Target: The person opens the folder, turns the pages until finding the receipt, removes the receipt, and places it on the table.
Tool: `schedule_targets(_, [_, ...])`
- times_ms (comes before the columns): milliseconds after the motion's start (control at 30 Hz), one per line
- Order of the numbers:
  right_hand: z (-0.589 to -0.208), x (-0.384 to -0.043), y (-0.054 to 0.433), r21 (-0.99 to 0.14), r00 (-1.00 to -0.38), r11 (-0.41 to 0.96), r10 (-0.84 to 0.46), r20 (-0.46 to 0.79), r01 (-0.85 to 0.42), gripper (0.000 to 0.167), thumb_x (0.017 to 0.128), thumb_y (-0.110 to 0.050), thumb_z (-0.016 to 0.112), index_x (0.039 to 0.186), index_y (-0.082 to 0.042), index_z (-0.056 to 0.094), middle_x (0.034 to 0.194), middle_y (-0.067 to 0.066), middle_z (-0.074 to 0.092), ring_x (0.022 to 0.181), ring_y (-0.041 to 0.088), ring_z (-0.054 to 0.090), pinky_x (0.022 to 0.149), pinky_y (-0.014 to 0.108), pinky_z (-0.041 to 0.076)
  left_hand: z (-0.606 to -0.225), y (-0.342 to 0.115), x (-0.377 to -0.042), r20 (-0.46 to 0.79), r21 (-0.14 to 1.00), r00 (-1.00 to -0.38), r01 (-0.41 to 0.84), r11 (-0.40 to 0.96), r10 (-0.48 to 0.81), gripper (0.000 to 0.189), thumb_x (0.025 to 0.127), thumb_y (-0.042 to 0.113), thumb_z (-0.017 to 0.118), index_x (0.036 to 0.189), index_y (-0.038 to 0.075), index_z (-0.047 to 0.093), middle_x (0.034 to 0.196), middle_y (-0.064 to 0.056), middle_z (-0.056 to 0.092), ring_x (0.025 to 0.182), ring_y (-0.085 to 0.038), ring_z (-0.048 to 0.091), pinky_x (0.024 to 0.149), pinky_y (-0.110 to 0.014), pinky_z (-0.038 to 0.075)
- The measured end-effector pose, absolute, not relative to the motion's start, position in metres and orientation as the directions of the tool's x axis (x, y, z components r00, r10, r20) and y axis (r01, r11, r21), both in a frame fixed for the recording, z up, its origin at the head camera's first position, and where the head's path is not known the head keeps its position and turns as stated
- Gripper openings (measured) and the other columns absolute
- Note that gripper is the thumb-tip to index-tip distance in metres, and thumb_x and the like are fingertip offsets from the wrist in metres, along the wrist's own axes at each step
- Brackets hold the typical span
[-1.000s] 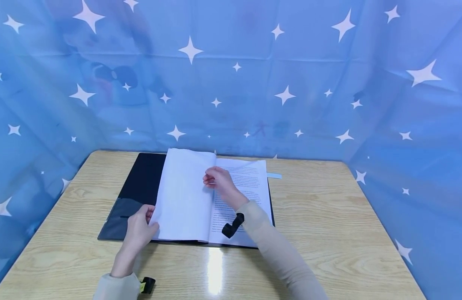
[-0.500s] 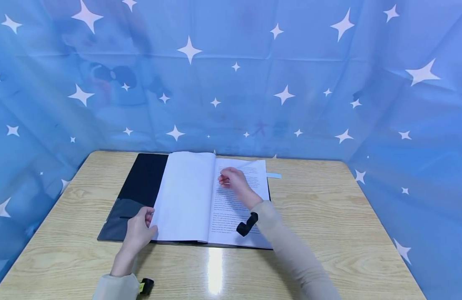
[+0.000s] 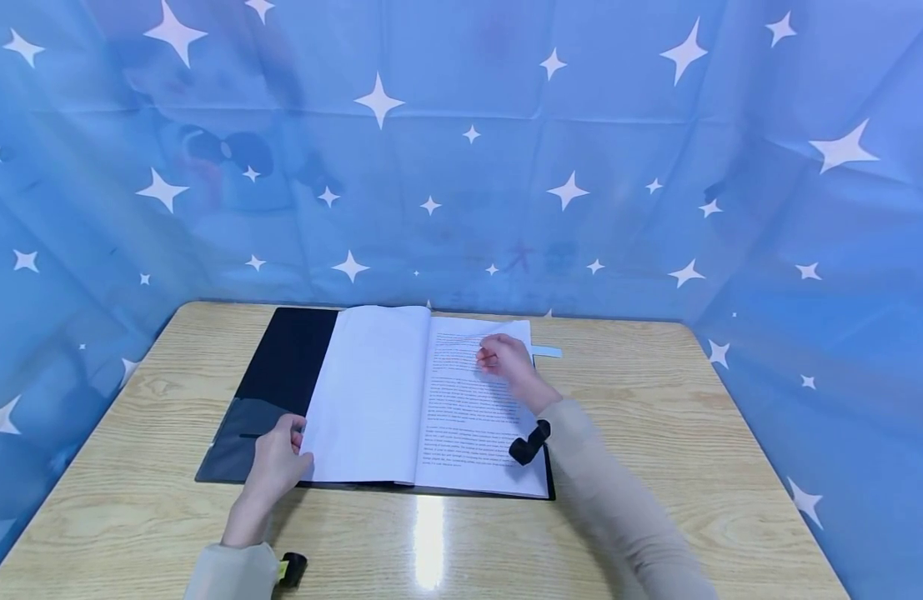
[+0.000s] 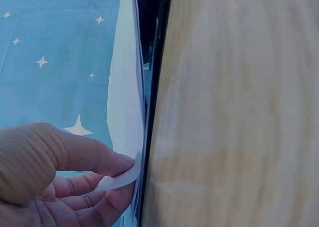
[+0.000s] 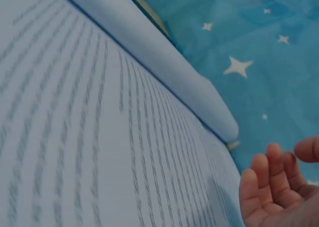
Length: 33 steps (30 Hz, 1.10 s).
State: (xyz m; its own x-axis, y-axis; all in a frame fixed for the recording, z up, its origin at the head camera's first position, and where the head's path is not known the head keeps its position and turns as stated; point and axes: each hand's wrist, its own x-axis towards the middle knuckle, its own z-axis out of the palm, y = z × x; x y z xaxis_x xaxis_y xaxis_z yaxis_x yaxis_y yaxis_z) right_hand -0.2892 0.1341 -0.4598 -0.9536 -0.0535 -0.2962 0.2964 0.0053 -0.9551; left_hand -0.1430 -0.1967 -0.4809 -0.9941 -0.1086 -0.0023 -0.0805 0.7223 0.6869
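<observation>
An open black folder point(image 3: 288, 358) lies on the table with a stack of paper in it. Its left side shows a blank white page point(image 3: 367, 392); its right side shows a printed page point(image 3: 461, 425) full of text lines. My left hand point(image 3: 276, 460) is at the blank page's lower left edge. In the left wrist view, the thumb and fingers pinch the curled corner of that sheet point(image 4: 124, 97). Over the upper right of the printed page hovers my right hand point(image 3: 509, 367). The right wrist view shows its fingers point(image 5: 276, 182) loosely bent, holding nothing.
A light blue tab point(image 3: 547, 352) sticks out past the right edge of the folder. Wooden tabletop point(image 3: 656, 433) spreads around the folder. Behind it hangs a blue curtain point(image 3: 461, 167) with white stars.
My right hand has moved right, from the fold between the pages to over the printed page. The blank page has settled flatter on the left. My left hand stays almost still.
</observation>
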Motion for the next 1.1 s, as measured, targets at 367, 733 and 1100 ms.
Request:
schedule_targets(367, [-0.459, -0.305, 0.166, -0.956, -0.955, 0.044, 0.082, -0.286, 0.29, 0.021, 0.092, -0.011, 0.05, 0.105, 0.005, 0.052, 0.074, 0.001, 0.056, 0.062, 0.009, 0.054, 0.059, 0.018, 0.046, -0.475, -0.195, -0.142, -0.012, 0.648, -0.994, -0.088, 0.757, -0.105, 0.045, 0.065, -0.011, 0.058, 0.109, -0.014, 0.05, 0.08, -0.016, 0.051, 0.069, -0.027, 0.048, 0.057, -0.035, 0.04])
schedule_targets(733, [-0.457, -0.318, 0.183, -0.957, -0.951, 0.06, 0.144, -0.273, 0.284, 0.024, 0.092, -0.012, 0.05, 0.11, 0.003, 0.053, 0.081, 0.001, 0.058, 0.07, 0.009, 0.056, 0.065, 0.021, 0.046, -0.474, -0.195, -0.144, -0.006, 0.618, -0.994, -0.086, 0.782, -0.105, 0.044, 0.063, -0.009, 0.06, 0.107, -0.012, 0.053, 0.09, -0.02, 0.051, 0.076, -0.031, 0.05, 0.061, -0.041, 0.044])
schedule_targets(1100, [-0.452, -0.335, 0.195, -0.927, -0.928, 0.141, 0.194, -0.318, 0.347, 0.041, 0.096, -0.021, 0.046, 0.134, -0.006, 0.046, 0.131, 0.013, 0.048, 0.117, 0.026, 0.047, 0.095, 0.036, 0.041, -0.478, -0.195, -0.144, 0.013, 0.649, -0.998, -0.041, 0.76, -0.066, 0.029, 0.067, -0.013, 0.059, 0.095, -0.009, 0.056, 0.085, -0.015, 0.053, 0.072, -0.023, 0.049, 0.063, -0.035, 0.042])
